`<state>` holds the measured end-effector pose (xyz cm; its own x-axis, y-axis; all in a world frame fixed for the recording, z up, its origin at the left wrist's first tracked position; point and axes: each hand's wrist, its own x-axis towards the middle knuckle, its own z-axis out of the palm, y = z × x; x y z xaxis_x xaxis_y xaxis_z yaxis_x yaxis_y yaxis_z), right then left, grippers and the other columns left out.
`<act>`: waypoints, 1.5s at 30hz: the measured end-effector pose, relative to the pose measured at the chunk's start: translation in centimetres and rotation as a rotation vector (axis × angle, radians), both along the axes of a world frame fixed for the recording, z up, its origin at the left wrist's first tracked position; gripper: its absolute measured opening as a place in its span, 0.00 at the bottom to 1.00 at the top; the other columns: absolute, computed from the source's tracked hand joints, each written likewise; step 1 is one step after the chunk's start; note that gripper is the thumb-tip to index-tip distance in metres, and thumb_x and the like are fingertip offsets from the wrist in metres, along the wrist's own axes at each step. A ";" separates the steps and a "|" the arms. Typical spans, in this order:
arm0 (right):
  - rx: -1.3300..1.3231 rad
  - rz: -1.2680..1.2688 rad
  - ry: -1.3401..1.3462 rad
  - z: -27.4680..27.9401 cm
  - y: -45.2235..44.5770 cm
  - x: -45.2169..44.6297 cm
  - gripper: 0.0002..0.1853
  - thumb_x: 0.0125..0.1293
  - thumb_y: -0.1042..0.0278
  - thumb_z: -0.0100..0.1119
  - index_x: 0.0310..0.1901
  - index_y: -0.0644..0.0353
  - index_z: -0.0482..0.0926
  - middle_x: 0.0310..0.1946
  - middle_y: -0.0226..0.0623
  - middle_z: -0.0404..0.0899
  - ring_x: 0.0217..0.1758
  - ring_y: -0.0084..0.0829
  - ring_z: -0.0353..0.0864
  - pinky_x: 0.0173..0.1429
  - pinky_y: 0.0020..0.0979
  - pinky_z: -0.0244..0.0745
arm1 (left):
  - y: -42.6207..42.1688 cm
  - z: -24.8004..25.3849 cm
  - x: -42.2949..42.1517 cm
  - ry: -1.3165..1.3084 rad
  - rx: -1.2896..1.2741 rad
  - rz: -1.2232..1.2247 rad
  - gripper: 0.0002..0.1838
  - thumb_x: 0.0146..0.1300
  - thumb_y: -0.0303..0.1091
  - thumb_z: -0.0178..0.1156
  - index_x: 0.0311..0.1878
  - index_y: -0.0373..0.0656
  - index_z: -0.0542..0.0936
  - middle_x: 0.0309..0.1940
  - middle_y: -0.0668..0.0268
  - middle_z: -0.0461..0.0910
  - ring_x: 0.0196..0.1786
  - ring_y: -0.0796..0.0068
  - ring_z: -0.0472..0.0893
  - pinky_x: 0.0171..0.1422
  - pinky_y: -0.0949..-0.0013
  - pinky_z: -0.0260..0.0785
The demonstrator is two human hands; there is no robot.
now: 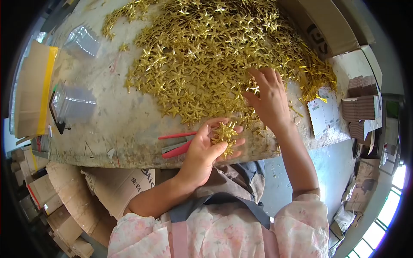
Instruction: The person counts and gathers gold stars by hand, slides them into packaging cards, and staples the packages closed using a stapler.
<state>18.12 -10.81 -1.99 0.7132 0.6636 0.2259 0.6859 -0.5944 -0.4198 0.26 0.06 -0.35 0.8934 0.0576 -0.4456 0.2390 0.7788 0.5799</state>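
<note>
My left hand (201, 150), palm up near the table's front edge, holds several gold glitter stars (224, 134) under its thumb. Above and to the right, my right hand (270, 96) reaches into a wide pile of gold stars (202, 64), its fingers apart and bent downward. Whether those fingertips touch a star is hard to make out, and nothing shows held in them. Just left of my left hand lies a red-handled stapler (176, 148), partly hidden by that hand.
Clear plastic containers (75, 102) stand on the worn table (120, 142) at left, beside a cardboard box with yellow tape (32, 92). Gold tinsel strips (318, 77) and a white card (322, 114) lie at right. A large carton (327, 26) borders the back right.
</note>
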 end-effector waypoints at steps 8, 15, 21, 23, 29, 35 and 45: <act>0.124 0.010 0.026 -1.5 0.6 2.1 0.11 0.54 0.72 0.64 0.41 0.59 0.79 0.35 0.39 0.78 0.35 0.40 0.80 0.41 0.36 0.76 | 0.5 -0.1 -0.2 -0.008 0.006 0.021 0.24 0.64 0.25 0.50 0.63 0.42 0.59 0.59 0.52 0.69 0.58 0.58 0.75 0.58 0.58 0.73; 0.336 -0.285 0.525 -0.9 -1.6 2.6 0.10 0.59 0.75 0.59 0.42 0.67 0.80 0.34 0.39 0.84 0.32 0.24 0.83 0.34 0.26 0.76 | 0.5 -0.2 -0.1 -0.005 0.005 0.023 0.24 0.64 0.25 0.50 0.63 0.42 0.59 0.59 0.52 0.69 0.58 0.58 0.75 0.57 0.58 0.74; 0.686 -0.147 1.094 1.1 -2.9 1.0 0.13 0.63 0.75 0.56 0.47 0.72 0.75 0.34 0.41 0.83 0.37 0.29 0.84 0.39 0.25 0.79 | 0.4 -0.5 0.0 -0.019 0.043 0.015 0.24 0.65 0.27 0.50 0.63 0.42 0.59 0.59 0.52 0.69 0.57 0.58 0.75 0.56 0.57 0.74; 0.716 -0.095 1.184 1.6 -3.1 -0.1 0.12 0.63 0.77 0.58 0.48 0.69 0.75 0.35 0.41 0.83 0.39 0.28 0.84 0.41 0.24 0.79 | 0.3 -0.3 0.1 -0.005 0.022 0.026 0.23 0.66 0.32 0.49 0.64 0.43 0.58 0.58 0.52 0.70 0.57 0.57 0.75 0.56 0.57 0.73; 0.449 0.132 0.659 4.2 -2.2 -4.5 0.12 0.55 0.84 0.60 0.42 0.65 0.80 0.36 0.39 0.83 0.39 0.31 0.83 0.40 0.27 0.77 | 0.1 -0.6 0.1 -0.029 -0.132 0.070 0.19 0.71 0.40 0.43 0.62 0.45 0.62 0.53 0.61 0.72 0.55 0.65 0.76 0.56 0.57 0.73; 0.274 0.377 -0.052 3.6 -1.4 -5.9 0.20 0.40 0.74 0.64 0.42 0.58 0.81 0.40 0.32 0.81 0.42 0.36 0.77 0.45 0.35 0.71 | -0.3 -0.7 -0.1 -0.025 -0.084 0.085 0.24 0.71 0.50 0.42 0.63 0.45 0.63 0.54 0.64 0.72 0.55 0.71 0.76 0.53 0.58 0.76; 0.146 0.407 -0.062 3.2 -1.4 -6.8 0.24 0.42 0.67 0.63 0.47 0.53 0.82 0.44 0.28 0.78 0.46 0.33 0.74 0.47 0.33 0.66 | -0.2 -0.6 -0.1 -0.051 -0.077 0.126 0.20 0.73 0.47 0.40 0.62 0.47 0.62 0.55 0.61 0.72 0.57 0.70 0.74 0.55 0.56 0.76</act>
<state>11.36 -12.18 1.22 0.3822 0.8457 0.3724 0.8786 -0.2077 -0.4300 0.15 -0.19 -0.98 0.9028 0.1378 -0.4074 0.1088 0.8433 0.5263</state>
